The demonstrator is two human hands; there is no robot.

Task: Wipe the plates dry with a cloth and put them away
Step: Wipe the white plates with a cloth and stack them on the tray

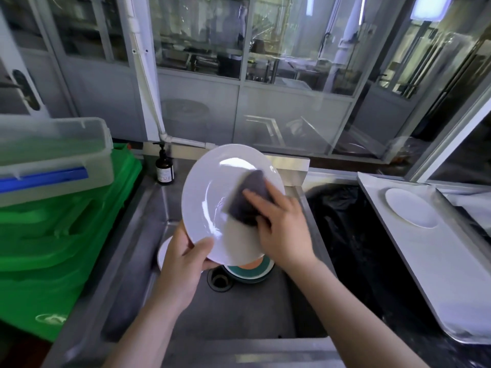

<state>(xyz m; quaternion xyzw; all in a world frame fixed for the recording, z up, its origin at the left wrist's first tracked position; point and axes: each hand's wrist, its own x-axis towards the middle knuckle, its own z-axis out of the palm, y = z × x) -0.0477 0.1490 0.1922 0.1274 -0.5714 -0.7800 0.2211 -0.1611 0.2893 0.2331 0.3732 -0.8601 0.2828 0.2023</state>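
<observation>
I hold a large white plate (212,187) tilted up over the steel sink (148,208). My left hand (183,264) grips its lower rim, thumb on the face. My right hand (281,227) presses a dark grey cloth (252,195) against the plate's right side. Below the held plate, in the sink, lies a plate with a teal rim and orange centre (252,269), and a white plate (162,254) peeks out behind my left hand. Another white plate (410,208) lies flat on a tray (425,261) at the right.
Green crates (61,248) stacked at the left carry a clear lidded box (53,158). A brown pump bottle (164,167) stands at the sink's back corner. A bin lined with a black bag (350,235) sits between sink and tray. Glass partitions stand behind.
</observation>
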